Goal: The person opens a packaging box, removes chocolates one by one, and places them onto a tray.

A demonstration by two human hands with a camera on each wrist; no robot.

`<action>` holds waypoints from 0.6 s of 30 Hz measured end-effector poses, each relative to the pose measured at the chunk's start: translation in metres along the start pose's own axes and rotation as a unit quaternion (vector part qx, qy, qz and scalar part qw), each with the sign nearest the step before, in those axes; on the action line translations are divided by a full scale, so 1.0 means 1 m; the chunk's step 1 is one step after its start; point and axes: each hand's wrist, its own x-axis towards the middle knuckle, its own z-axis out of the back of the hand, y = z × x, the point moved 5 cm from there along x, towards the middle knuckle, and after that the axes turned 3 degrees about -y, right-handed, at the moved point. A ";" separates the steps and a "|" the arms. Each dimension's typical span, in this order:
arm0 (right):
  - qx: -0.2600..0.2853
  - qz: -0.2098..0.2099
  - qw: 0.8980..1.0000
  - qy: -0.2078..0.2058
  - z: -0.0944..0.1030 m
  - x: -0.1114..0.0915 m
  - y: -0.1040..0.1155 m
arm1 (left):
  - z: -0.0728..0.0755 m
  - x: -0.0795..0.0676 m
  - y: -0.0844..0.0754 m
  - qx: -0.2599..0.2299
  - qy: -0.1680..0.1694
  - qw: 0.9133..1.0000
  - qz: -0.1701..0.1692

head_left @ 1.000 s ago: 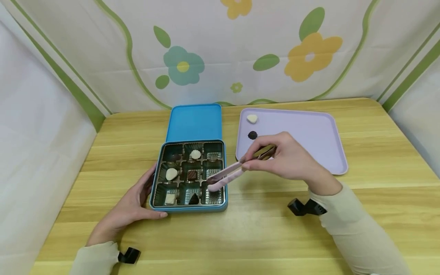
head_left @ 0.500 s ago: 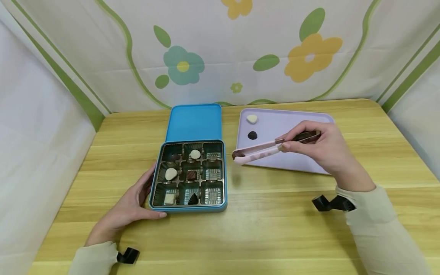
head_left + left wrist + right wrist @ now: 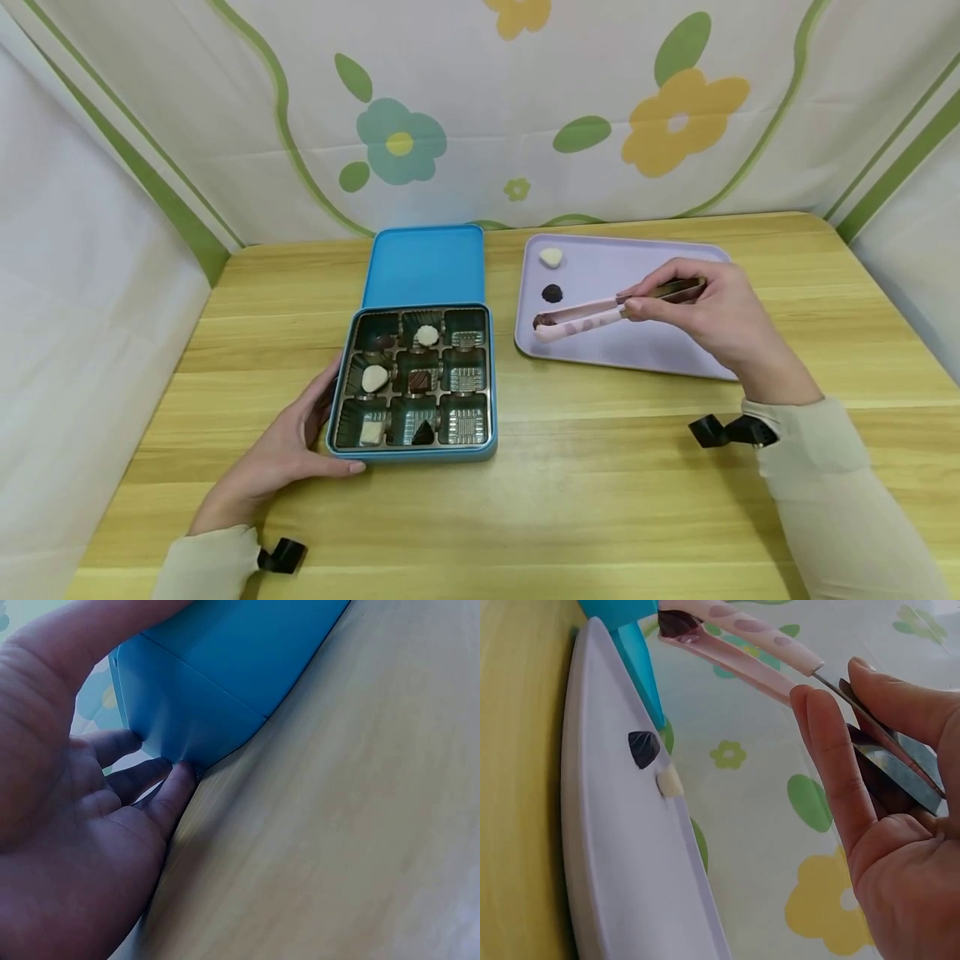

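My right hand point(image 3: 720, 321) pinches a pair of pink-tipped metal tongs point(image 3: 592, 320) over the left part of the lilac tray point(image 3: 645, 354). Between the tong tips is a dark brown chocolate point(image 3: 679, 624). A round dark chocolate point(image 3: 552, 293) and a white chocolate point(image 3: 551, 257) lie along the tray's left side. With thumb at the front and fingers on the left side, my left hand point(image 3: 281, 450) grips the corner of the blue tin point(image 3: 450, 456). Several chocolates, such as a striped square one point(image 3: 419, 382), sit in its nine-part insert.
Behind the tin lies its blue lid point(image 3: 427, 265), flat on the wooden table point(image 3: 570, 483). A floral cloth point(image 3: 480, 100) hangs along the back of the table, with white cloth at both sides.
My right hand has carried the tongs and the dark brown chocolate from over the tin's right column, rightward and back, to over the tray. The left hand has stayed at the tin.
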 end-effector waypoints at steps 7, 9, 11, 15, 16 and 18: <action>-0.056 -0.040 0.998 0.000 -0.001 0.007 -0.017 | 0.000 0.001 0.000 -0.007 0.002 1.000 -0.002; -0.065 -0.054 0.996 -0.002 -0.001 0.008 -0.021 | 0.000 0.001 0.000 -0.006 0.002 1.000 -0.001; -0.073 -0.064 0.995 -0.005 0.001 0.009 -0.025 | 0.000 0.001 0.000 -0.005 0.002 1.000 0.000; -0.074 -0.065 0.995 -0.013 0.004 0.011 -0.027 | 0.000 0.001 0.000 -0.004 0.001 1.000 -0.002; -0.071 -0.064 0.995 -0.014 0.005 0.012 -0.028 | 0.000 0.001 0.000 -0.004 0.001 1.000 -0.002; -0.066 -0.063 0.996 -0.016 0.006 0.012 -0.028 | 0.000 0.001 0.000 -0.004 0.000 1.000 -0.002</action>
